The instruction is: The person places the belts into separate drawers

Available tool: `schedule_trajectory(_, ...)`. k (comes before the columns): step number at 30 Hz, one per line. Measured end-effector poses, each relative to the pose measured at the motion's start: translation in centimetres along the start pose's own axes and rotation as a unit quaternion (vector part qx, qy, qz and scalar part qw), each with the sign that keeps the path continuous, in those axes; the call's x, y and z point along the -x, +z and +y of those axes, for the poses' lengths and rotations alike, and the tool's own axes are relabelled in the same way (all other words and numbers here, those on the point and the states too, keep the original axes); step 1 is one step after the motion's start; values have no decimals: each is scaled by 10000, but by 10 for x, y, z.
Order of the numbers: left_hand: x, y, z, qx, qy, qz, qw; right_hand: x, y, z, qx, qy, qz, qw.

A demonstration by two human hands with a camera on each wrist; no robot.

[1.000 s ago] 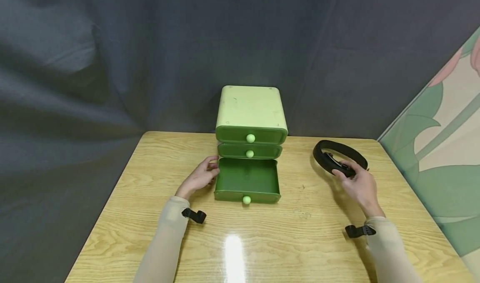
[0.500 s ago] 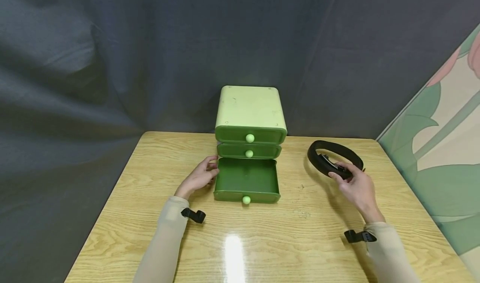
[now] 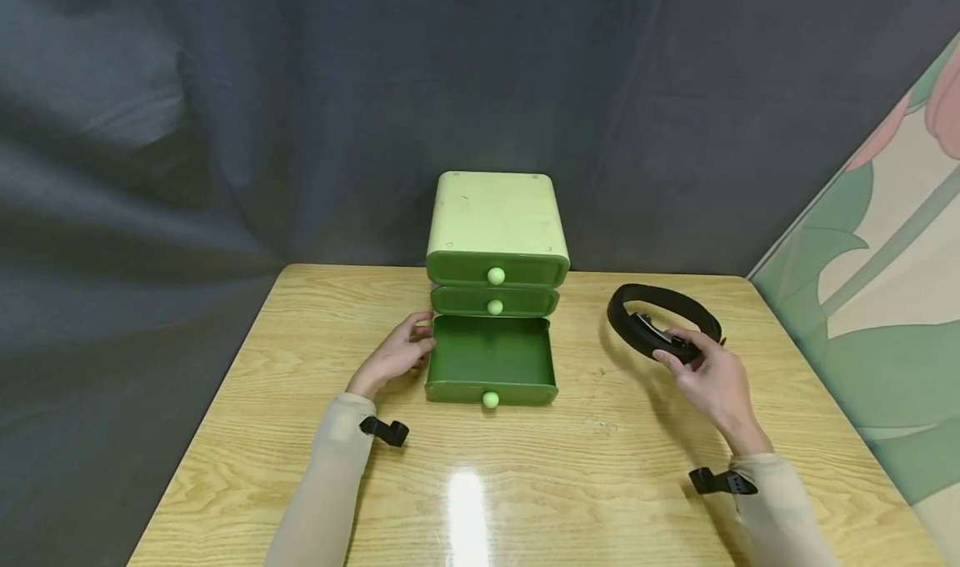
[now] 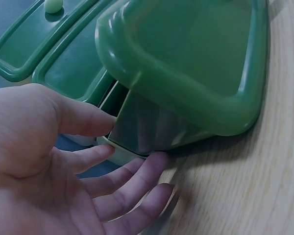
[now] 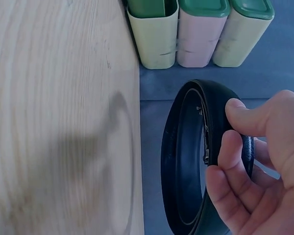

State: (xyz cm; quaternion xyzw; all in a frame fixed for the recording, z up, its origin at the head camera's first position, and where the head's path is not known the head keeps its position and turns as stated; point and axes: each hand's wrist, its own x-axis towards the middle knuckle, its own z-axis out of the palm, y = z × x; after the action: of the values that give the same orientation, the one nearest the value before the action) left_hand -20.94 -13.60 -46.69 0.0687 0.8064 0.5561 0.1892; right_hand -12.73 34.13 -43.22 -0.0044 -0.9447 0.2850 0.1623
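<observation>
A black belt [image 3: 633,331], coiled into a loop with its buckle on the inner side, is held up off the table's right part. My right hand [image 3: 716,383] pinches it between thumb and fingers; the right wrist view shows the belt [image 5: 218,112] on edge. At the table's back middle stands a small drawer cabinet [image 3: 498,213] with a pale green top. Its bottom drawer [image 3: 491,354] is pulled out and bare inside. My left hand [image 3: 392,358] rests at the cabinet's left side, its fingertips touching the casing's edge beside that drawer [image 4: 186,73], fingers loosely extended.
The upper drawer [image 3: 472,267] and middle drawer [image 3: 461,300] have round light green knobs; both are pushed in. A dark curtain [image 3: 360,117] hangs behind the wooden table [image 3: 585,484]. A flower-patterned panel [image 3: 892,367] borders the right side.
My right hand has carried the belt slightly left, toward the cabinet. My left hand stays at the cabinet's side, and the bottom drawer remains out.
</observation>
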Motion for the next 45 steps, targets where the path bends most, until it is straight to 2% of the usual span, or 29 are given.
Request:
schedule_trajectory(12, 0, -1, -2, 22, 72, -94, 9999, 13, -1, -12, -91, -110, -61, 9999)
schedule_trajectory(34, 1, -2, 1, 38, 67, -90, 9999, 29, 6, -30, -646, -753, 9, 9951)
schedule_trajectory(45, -1, -1, -2, -8, 78, -69, 9999, 37, 11, -41, -1042, -924, -304, 9898)
